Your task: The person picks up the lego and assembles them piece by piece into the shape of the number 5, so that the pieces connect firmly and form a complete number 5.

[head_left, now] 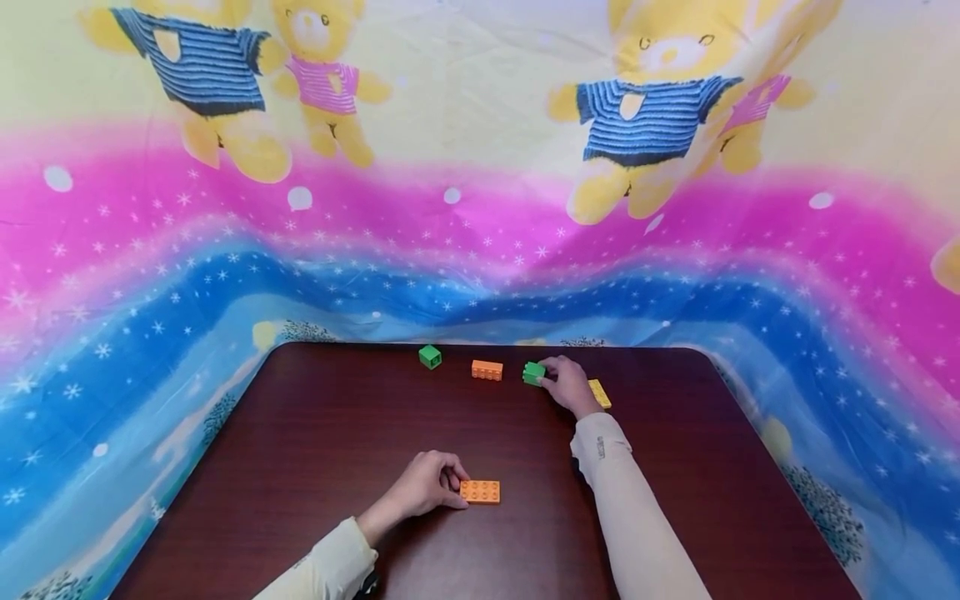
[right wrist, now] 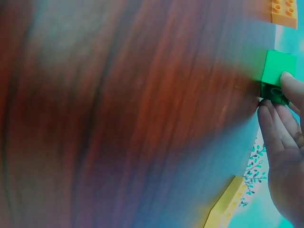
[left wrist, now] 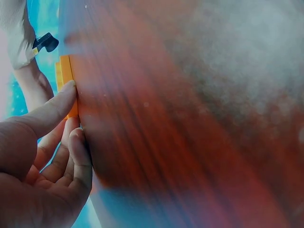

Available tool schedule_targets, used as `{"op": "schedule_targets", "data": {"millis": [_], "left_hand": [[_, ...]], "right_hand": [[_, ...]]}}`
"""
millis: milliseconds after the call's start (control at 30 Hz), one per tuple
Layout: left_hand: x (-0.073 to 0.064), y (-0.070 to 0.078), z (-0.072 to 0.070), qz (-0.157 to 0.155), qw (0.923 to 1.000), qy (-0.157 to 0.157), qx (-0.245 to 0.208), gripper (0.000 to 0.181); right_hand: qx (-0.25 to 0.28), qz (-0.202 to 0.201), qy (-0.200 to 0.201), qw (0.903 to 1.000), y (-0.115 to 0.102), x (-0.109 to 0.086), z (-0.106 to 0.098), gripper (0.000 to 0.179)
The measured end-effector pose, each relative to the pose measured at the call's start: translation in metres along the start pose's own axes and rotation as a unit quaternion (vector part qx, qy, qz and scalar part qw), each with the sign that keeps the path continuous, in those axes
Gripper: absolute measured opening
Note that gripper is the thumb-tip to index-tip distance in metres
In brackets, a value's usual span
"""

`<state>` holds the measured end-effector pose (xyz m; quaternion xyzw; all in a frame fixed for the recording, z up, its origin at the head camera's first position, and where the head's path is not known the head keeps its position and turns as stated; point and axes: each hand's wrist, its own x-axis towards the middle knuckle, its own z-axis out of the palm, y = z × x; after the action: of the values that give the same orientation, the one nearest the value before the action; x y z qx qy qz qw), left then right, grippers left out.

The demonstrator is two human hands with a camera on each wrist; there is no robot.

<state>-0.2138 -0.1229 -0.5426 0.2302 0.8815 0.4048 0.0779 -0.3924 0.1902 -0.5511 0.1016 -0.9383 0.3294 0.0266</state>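
Observation:
Near the front middle of the table, my left hand (head_left: 425, 485) pinches the left end of an orange toy brick (head_left: 480, 492), which lies studs up. The left wrist view shows the thumb (left wrist: 66, 97) against the side of that brick (left wrist: 66, 71). At the back of the table, my right hand (head_left: 567, 385) grips a green toy brick (head_left: 533, 373) by its right side. In the right wrist view the thumb lies on one face of the green brick (right wrist: 279, 69) and the fingers are beneath its hollow end.
A second green brick (head_left: 430, 357) and another orange brick (head_left: 487, 370) stand along the table's back edge. A yellow brick (head_left: 600, 393) lies just right of my right hand, partly hidden by it. Behind the dark wooden table (head_left: 337, 425) hangs a patterned cloth (head_left: 450, 242).

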Motion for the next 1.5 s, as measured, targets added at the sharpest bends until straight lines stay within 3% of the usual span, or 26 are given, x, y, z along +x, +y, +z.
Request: {"op": "schedule_targets", "data": {"millis": [333,667,1033,1300,1500], "left_hand": [[0.001,-0.003,0.0,-0.007,1.0,0.005,0.0,0.028],[0.001,0.0,0.001,-0.011,0.9999,0.003,-0.01,0.028],[0.002,-0.003,0.001,-0.006,1.0,0.007,-0.003,0.028],[0.002,-0.002,0.001,-0.004,1.0,0.006,-0.004,0.028],[0.002,0.0,0.001,-0.009,1.0,0.004,-0.002,0.028]], "right_hand": [[0.001,0.003,-0.032,0.9995,-0.008,0.004,-0.002,0.06],[-0.052,-0.008,-0.025,0.9983,-0.019,0.006,0.004,0.041],[-0.042,-0.026,-0.01,0.9987,-0.023,0.005,0.002,0.037],[-0.034,-0.027,-0.009,0.999,-0.033,-0.004,-0.002,0.037],[-0.032,-0.052,0.0,0.9981,-0.039,-0.014,-0.006,0.035]]}}
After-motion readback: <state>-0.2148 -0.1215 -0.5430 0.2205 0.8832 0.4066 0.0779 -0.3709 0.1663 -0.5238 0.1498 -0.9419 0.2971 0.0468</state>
